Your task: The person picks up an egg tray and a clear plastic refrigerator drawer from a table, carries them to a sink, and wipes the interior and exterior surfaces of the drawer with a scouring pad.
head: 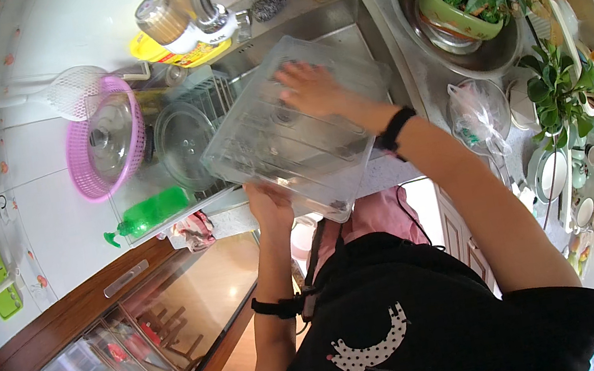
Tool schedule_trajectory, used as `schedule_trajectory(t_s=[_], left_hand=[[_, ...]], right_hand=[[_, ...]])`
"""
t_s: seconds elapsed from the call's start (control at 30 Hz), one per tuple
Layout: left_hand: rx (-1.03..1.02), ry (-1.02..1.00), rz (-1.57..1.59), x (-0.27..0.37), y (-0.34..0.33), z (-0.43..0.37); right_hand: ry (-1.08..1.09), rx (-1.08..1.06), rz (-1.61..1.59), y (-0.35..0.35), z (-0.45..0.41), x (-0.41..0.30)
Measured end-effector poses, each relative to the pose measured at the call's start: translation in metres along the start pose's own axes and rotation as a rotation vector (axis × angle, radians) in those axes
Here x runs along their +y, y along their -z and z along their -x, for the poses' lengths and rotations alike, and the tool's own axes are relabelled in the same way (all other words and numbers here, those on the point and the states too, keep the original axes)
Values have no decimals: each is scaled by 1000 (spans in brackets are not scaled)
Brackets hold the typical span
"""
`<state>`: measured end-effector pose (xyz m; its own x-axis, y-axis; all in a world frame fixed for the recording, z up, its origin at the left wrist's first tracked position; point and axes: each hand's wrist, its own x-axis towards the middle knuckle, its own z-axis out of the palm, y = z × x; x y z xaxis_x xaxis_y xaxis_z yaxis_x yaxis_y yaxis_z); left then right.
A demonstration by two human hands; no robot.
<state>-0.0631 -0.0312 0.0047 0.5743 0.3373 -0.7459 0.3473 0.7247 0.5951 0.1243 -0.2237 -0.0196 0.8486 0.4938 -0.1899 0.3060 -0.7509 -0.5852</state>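
A large clear plastic bin (270, 160) is tilted over the stainless steel sink (389, 48). My left hand (271, 204) grips its near edge, with the fingers partly hidden behind the plastic. My right hand (311, 90) lies against the bin's surface with its fingers spread; a small dark thing shows by the fingertips, too unclear to name. The chrome faucet (212, 18), with a filter unit attached, stands at the sink's back left, beyond the bin.
Left of the sink are a clear glass lid (185, 145), a green bottle (155, 212) and a purple plastic basket (76, 162). At right, a steel basin (399, 0) holds a green planter (457, 17); a tied plastic bag (479, 119) lies nearer. A metal scrubber (269, 7) rests behind the sink.
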Motion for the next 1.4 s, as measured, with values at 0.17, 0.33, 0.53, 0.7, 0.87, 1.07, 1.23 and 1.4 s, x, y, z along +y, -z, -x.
schedule_trajectory(t_s=[0.17,0.33,0.53,0.7,0.87,1.07,1.23,1.4], left_hand=[[-87,-53,141,26,-13,2],[-134,-136,157,35,4,-13],[-11,-41,274,34,-25,-6],[65,-4,281,26,-54,-3],[129,-110,225,24,-29,8],[283,-81,286,26,-74,20],[323,-122,311,20,-56,14],[221,-127,291,8,-58,11]], right_hand=[[-103,-258,-39,13,60,36],[470,-226,-137,11,84,-95],[230,-176,-46,-1,-28,-54],[-242,-147,16,-10,-52,116],[27,-314,-108,-9,-30,-13],[-176,-230,-53,-15,-90,49],[-36,-317,-238,-20,-85,27],[-52,-210,-274,-32,-117,65]])
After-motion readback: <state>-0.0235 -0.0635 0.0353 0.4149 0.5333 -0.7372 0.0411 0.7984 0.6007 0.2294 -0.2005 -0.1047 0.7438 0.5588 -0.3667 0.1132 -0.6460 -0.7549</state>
